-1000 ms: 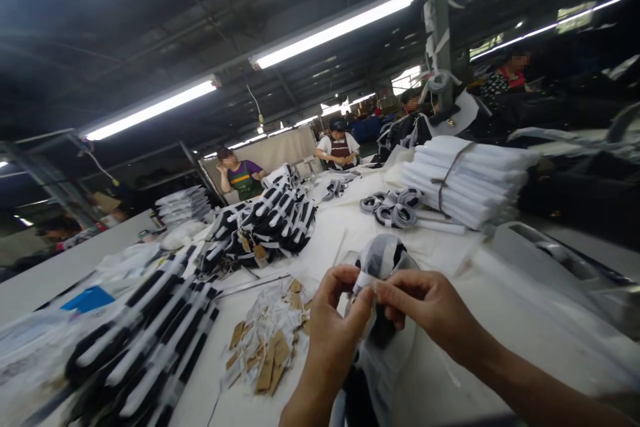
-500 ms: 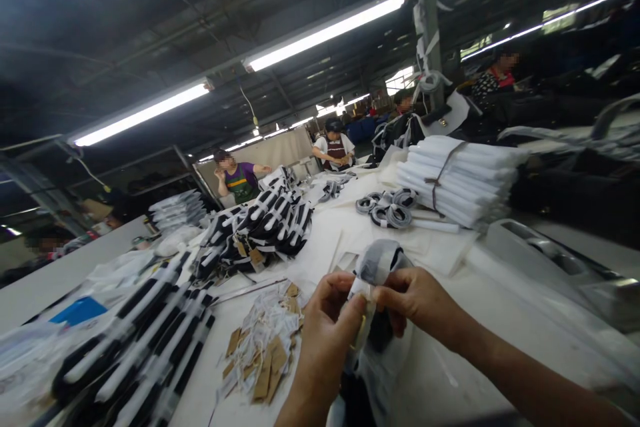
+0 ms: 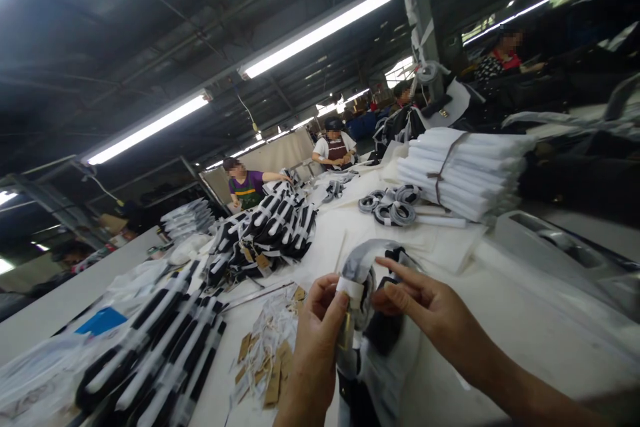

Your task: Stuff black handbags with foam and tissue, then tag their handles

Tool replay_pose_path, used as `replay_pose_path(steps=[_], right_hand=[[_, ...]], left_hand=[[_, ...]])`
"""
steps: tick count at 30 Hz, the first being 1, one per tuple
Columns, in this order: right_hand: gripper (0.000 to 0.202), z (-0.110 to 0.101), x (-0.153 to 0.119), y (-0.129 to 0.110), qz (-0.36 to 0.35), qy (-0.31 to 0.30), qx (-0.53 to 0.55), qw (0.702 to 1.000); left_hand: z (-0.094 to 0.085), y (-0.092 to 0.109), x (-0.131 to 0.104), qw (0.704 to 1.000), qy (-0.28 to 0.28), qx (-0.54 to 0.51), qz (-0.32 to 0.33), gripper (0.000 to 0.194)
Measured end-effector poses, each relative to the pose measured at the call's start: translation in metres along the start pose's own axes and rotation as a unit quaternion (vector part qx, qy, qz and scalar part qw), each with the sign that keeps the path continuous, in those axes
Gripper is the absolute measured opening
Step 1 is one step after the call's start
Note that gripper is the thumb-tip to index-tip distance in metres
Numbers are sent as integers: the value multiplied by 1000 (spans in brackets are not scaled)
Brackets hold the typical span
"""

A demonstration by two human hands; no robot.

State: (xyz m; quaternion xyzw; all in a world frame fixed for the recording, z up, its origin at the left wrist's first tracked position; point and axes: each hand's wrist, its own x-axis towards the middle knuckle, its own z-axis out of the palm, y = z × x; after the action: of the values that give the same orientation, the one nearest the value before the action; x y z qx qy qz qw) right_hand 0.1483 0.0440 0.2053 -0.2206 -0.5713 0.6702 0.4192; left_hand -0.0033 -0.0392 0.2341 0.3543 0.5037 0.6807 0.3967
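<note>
In front of me is a looped strap [image 3: 361, 255], grey and black with a pale see-through wrap and a white band [image 3: 350, 288] around it. My left hand [image 3: 320, 317] pinches the strap at the white band, thumb on the near side. Just right of the loop, my right hand [image 3: 425, 300] has its index finger stretched out and its thumb apart; the lower fingers are partly hidden behind the thumb, beside the strap. Below the hands hangs more black material [image 3: 360, 393] under cloudy film.
Left of my hands lies a pile of brown and white tags [image 3: 273, 360]. Wrapped black straps [image 3: 155, 340] and a larger heap [image 3: 275, 227] lie beyond. Coiled straps [image 3: 395, 212], bundled white rolls [image 3: 465, 170] and a grey dispenser [image 3: 555, 247] are rightward. Co-workers [image 3: 247, 183] sit across.
My right hand has come off the white band and moved slightly right, its index finger now extended. My left hand still pinches the strap. The far-left co-worker's raised hand has lowered.
</note>
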Motion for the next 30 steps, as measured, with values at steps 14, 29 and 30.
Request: replay_pose_path(steps=[14,29,30], right_hand=[[99,35,-3,-10,45,11,156,987],[67,-15,2,-6,13,-22,-118,993],[61,-23,2,-3,1,7,-179,984]], left_hand=[[0,-3,-3,978,-7,187,92,32],[-32,-13,-9,975,8,188,116,40],[-40,-19,-10,980,24,171,103,43]])
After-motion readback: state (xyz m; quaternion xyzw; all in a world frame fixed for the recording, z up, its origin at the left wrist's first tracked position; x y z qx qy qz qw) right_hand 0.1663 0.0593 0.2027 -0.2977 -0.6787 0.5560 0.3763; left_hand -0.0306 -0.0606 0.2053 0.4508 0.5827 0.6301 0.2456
